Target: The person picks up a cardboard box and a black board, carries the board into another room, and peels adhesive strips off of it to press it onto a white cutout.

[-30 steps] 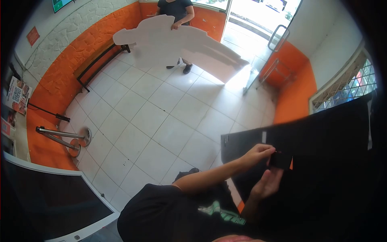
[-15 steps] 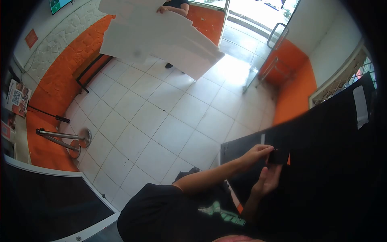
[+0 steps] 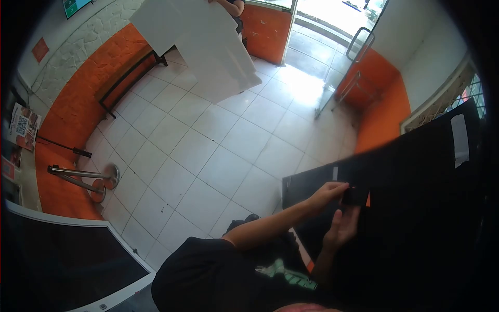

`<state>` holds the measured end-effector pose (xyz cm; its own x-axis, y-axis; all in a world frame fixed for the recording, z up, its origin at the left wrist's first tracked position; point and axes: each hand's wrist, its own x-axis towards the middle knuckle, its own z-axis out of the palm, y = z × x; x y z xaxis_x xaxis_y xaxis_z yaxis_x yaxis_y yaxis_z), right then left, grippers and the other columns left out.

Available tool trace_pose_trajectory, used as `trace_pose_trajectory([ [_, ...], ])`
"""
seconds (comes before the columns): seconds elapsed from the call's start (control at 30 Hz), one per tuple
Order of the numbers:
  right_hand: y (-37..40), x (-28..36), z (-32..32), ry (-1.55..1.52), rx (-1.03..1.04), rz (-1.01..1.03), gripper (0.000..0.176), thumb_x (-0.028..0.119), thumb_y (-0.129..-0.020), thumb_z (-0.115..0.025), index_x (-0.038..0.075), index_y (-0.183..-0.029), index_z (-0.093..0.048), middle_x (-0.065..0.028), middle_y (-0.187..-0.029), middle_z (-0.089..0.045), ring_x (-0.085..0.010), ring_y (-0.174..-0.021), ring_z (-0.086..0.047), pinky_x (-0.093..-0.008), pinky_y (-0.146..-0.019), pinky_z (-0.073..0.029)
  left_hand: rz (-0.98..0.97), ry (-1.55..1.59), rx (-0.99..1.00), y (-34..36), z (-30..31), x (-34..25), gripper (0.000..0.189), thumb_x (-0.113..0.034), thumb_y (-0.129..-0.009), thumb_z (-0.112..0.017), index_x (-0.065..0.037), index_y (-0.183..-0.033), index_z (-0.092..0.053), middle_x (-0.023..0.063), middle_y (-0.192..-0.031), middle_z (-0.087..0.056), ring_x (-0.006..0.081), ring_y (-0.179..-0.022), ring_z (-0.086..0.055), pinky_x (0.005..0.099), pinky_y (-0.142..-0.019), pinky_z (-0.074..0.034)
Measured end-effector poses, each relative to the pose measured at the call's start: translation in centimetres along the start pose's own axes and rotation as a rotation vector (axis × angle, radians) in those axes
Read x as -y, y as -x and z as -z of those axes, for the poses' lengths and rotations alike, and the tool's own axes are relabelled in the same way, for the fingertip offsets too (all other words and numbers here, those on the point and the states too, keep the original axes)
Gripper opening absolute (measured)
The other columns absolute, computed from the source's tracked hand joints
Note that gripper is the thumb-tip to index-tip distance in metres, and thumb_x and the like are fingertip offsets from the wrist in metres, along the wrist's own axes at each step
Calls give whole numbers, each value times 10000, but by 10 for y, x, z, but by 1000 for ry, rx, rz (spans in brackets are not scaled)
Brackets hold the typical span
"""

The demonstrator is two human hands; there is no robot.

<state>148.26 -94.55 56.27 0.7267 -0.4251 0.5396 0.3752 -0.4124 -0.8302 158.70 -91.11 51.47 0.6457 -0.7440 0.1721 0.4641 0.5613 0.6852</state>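
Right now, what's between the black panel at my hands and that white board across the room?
Only bare white floor tiles lie between the black panel and the white board, in the head view.

Floor: white square tiles (image 3: 218,156), grey joints.
Left edge: two chrome posts (image 3: 99,179) on round bases, by the orange wall.
Far-left edge: dark-framed bench (image 3: 130,78) along the wall.

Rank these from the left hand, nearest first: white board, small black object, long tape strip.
1. Small black object: pinched in the left hand, at the black panel.
2. Long tape strip: upper right on that panel.
3. White board: across the room, held by another person.
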Motion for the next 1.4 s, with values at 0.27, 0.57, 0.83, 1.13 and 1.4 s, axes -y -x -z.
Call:
trace_pose_trajectory([
  [0.27,-7,-5,-5,-24,48,-29,449,27,-881,-502,-136,-1278,-367,-223,-1236,-486,-268,-1186,-459,-352,-994,-338,-62,26,-11,-1,12,-3,333,-353,-953,-476,-55,-949,-624,-27,-838,-606,48,-756,-515,228,-706,-401],
  [0.57,-12,-2,-12,-66,50,-6,410,25,-891,-499,-134,-1254,-396,-210,-1201,-516,-253,-1148,-495,-334,-975,-358,-113,59,-31,4,13,-8,315,-345,-949,-484,-59,-946,-615,-24,-844,-606,52,-755,-523,225,-711,-411],
  [0.83,-15,3,-19,-86,33,-50,399,2,-895,-481,-128,-1262,-391,-206,-1216,-512,-251,-1169,-488,-341,-995,-358,-119,63,-40,7,19,-8,301,-345,-947,-489,-70,-922,-607,-27,-826,-595,58,-743,-529,225,-732,-416],
  [1.13,-14,-4,-23,-112,39,-53,357,13,-904,-478,-113,-1233,-420,-185,-1173,-534,-228,-1123,-515,-321,-964,-378,-126,17,-76,8,28,-4,293,-349,-944,-490,-81,-903,-602,-32,-807,-580,49,-745,-516,223,-738,-406],
  [1.4,-16,-1,-25,-1,-49,-31,216,33,-902,-537,-87,-1082,-538,-138,-1003,-615,-160,-917,-602,-256,-802,-461,-115,107,-101,9,26,0,300,-375,-940,-492,-95,-919,-598,-44,-802,-567,42,-727,-498,206,-677,-387],
])
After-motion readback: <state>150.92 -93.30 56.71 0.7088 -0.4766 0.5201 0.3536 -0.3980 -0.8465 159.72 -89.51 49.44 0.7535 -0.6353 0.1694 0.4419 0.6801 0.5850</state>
